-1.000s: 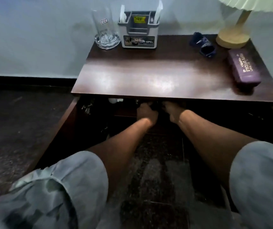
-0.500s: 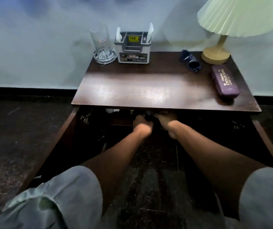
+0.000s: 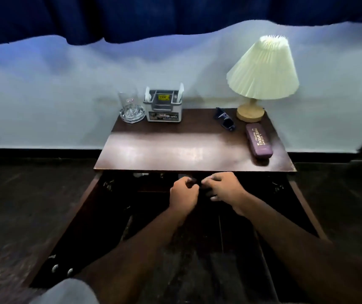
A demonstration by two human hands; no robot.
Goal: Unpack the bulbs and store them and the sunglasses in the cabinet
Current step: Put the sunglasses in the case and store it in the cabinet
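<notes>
Two hands are seen before the open cabinet: left hand and right hand, both curled around something small and dark that cannot be made out. On top are counted one pair of sunglasses beside one lamp, one purple case, one glass and one grey holder. Both doors are swung open.

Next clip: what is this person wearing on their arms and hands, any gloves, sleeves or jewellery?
No gloves: the left hand and right hand are bare, as are both forearms. No watch, ring or bracelet shows. The only clothing visible is a bit of pale grey fabric at the bottom left edge.
</notes>
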